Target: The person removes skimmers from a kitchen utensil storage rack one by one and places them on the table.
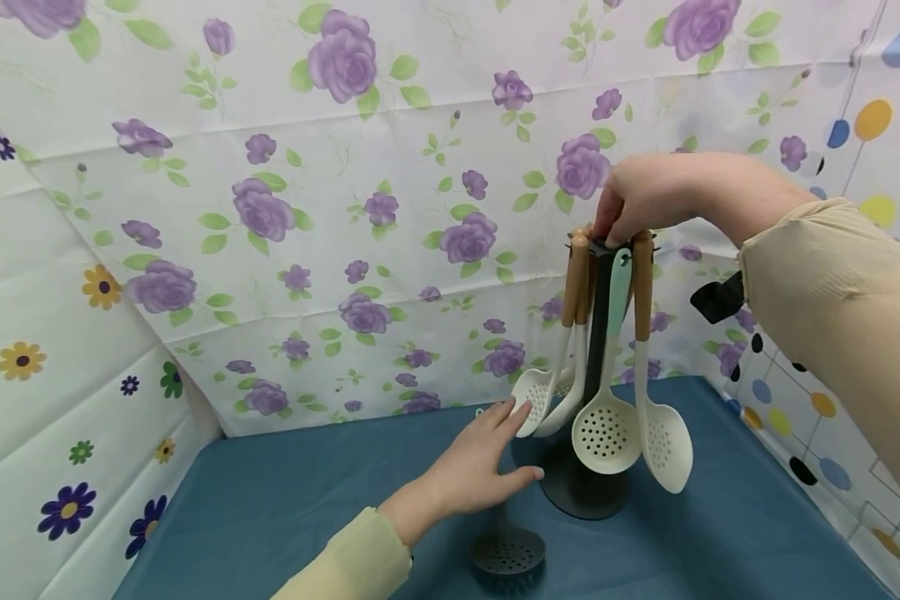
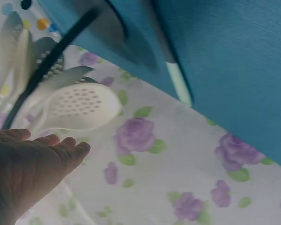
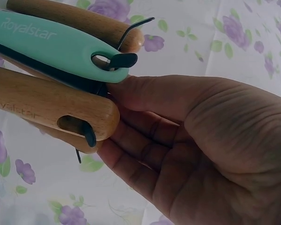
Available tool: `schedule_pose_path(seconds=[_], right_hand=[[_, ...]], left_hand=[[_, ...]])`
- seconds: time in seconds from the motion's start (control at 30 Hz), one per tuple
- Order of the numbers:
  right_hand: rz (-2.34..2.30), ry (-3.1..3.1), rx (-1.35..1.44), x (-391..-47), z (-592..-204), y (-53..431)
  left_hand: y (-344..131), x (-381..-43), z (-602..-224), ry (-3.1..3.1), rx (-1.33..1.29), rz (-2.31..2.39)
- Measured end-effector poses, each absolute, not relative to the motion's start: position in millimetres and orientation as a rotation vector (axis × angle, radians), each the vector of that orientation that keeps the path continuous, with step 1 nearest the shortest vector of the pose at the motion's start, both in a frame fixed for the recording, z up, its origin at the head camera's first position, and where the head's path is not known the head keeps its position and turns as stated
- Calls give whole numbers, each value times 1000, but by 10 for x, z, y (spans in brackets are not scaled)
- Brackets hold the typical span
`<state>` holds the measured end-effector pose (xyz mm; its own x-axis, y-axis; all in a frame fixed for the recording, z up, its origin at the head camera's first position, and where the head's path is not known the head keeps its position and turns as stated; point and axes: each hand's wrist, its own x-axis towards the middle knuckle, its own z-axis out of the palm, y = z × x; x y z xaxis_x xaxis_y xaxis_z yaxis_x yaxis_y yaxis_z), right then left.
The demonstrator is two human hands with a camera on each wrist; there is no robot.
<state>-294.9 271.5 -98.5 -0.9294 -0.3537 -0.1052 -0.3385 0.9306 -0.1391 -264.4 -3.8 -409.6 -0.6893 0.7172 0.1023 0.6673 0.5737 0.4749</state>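
Note:
My right hand [image 1: 648,196] grips the top of a black utensil stand [image 1: 587,493], thumb and fingers around its hub in the right wrist view. From its hooks hang a white skimmer [image 1: 606,435] with a mint handle [image 3: 51,42], a white slotted turner [image 1: 667,446] with a wooden handle [image 3: 51,101], and other white wooden-handled utensils. Fingers spread, my left hand [image 1: 472,467] hovers left of the stand, fingertips overlapping a hanging perforated utensil [image 2: 82,108]. Under that hand a dark grey skimmer [image 1: 508,552] lies on the table, its mint handle end [image 2: 179,84] showing in the left wrist view.
A blue cloth covers the table [image 1: 307,508]. Behind it rises a flowered sheet [image 1: 390,200], with a dotted sheet [image 1: 802,417] along the right and another flowered one [image 1: 60,400] at the left.

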Motion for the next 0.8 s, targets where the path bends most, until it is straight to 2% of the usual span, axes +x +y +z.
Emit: schedule_pose_path(seconds=[0.33,0.57,0.8], right_hand=[[-211,2991,-554,-2850,-976,2797],[-270,2884,-434,-2809,-913,2707],[-270,2795,-437,-2860,-955,2666]], left_hand=[[-91,-2368,-4007,2604,1430,663],[-137,-2317,-3954,2661,1570,495],[-168,-2284,-3885,2711,1654,250]])
